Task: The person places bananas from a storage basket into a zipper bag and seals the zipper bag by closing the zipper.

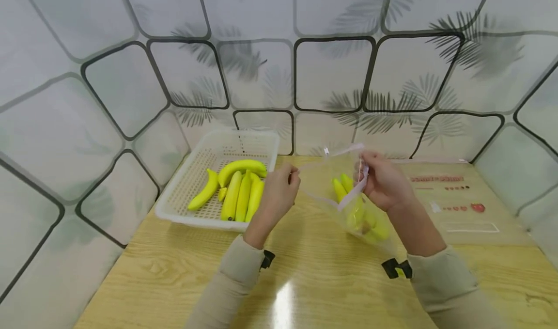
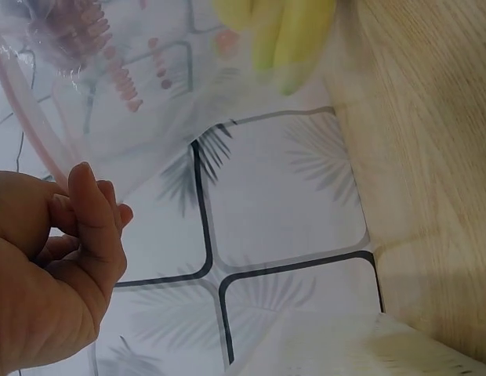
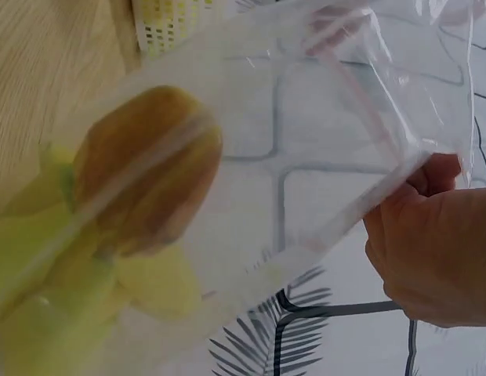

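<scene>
A clear zip bag [image 1: 328, 183] with a pink-edged mouth is held up off the table between both hands. Yellow bananas [image 1: 358, 212] lie in its lower part, and a brownish fruit [image 3: 149, 172] shows through the plastic in the right wrist view. The left hand [image 1: 279, 193] pinches one side of the bag's mouth between thumb and fingers, as the left wrist view shows. At the opposite side, the right hand [image 1: 385, 181] grips the pink edge with curled fingers. Several more bananas [image 1: 244, 188] lie in a white plastic basket [image 1: 183, 216] left of the bag.
Flat on the wooden table [image 1: 209, 280] at the right lies another clear bag [image 1: 471, 203] with red print and strawberry pictures. A patterned wall covering [image 1: 335, 77] with black outlines and palm leaves rises behind the table and along both sides.
</scene>
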`<state>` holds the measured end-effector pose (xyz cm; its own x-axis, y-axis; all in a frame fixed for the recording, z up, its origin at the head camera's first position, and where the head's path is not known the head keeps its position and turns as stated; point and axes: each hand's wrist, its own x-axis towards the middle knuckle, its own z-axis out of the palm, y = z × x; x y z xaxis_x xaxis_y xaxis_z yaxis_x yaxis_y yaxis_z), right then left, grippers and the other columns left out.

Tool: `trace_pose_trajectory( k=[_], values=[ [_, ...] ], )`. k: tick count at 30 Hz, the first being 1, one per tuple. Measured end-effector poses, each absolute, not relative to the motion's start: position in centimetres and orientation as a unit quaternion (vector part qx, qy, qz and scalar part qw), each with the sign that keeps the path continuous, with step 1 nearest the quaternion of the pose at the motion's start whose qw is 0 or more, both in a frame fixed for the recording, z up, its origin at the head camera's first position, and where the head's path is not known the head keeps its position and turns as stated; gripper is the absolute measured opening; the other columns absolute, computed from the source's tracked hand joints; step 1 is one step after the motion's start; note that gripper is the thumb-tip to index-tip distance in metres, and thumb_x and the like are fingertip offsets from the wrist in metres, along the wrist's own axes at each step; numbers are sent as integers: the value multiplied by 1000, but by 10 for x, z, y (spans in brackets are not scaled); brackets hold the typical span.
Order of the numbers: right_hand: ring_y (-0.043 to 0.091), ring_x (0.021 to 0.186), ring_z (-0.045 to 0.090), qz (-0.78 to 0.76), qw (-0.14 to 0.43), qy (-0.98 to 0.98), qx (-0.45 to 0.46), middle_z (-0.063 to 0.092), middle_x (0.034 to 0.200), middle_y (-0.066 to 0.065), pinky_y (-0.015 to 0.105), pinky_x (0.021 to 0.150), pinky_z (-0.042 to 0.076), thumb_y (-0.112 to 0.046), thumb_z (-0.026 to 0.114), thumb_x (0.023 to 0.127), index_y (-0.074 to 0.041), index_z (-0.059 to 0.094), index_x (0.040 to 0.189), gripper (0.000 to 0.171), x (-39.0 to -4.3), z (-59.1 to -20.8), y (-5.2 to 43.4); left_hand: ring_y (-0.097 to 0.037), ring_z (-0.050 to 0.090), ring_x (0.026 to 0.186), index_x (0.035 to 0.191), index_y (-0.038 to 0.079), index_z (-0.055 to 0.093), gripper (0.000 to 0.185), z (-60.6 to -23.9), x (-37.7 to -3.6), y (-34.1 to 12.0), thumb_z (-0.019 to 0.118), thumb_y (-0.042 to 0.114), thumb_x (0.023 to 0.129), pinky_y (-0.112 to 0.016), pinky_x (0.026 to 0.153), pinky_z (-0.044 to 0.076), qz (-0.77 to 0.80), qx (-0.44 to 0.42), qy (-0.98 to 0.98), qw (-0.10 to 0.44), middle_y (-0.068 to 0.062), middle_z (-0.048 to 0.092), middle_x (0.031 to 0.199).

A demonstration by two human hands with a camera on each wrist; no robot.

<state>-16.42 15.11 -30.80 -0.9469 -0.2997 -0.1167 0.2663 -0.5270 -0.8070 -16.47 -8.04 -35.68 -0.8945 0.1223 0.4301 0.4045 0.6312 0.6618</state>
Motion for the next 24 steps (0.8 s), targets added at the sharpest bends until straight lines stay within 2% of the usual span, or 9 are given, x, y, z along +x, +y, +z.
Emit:
trace_pose_trajectory(
  k=[4, 10, 15, 24],
  values=[
    [8, 52, 40, -892, 154, 425, 20, 43, 66, -2, 18, 49, 37, -25, 27, 109, -11, 39, 97, 22, -163, -315, 141, -6, 47, 39, 104, -5, 66, 19, -362, -163, -82, 52, 8, 101, -19, 37, 39, -422, -138, -882, 160, -5, 57, 63],
    [8, 47, 34, -915, 183, 355, 58, 39, 61, -2, 18, 44, 30, -27, 24, 110, -14, 30, 95, 21, -164, -331, 128, -8, 49, 40, 103, -3, 67, 20, -371, -162, -85, 52, 10, 101, -22, 39, 44, -438, -122, -879, 142, -5, 59, 65],
    [7, 48, 28, -930, 184, 300, 107, 36, 62, -2, 17, 44, 28, -29, 25, 110, -14, 28, 88, 26, -166, -349, 117, -8, 48, 40, 102, -5, 66, 19, -381, -163, -90, 53, 8, 101, -21, 38, 42, -443, -119, -879, 129, -5, 59, 65],
    [7, 50, 17, -935, 151, 272, 170, 33, 60, -3, 16, 44, 20, -25, 32, 109, -17, 25, 87, 25, -174, -376, 107, -8, 44, 46, 100, -3, 67, 16, -385, -156, -98, 56, 9, 100, -18, 41, 36, -366, -121, -913, 131, -4, 60, 65]
  ],
)
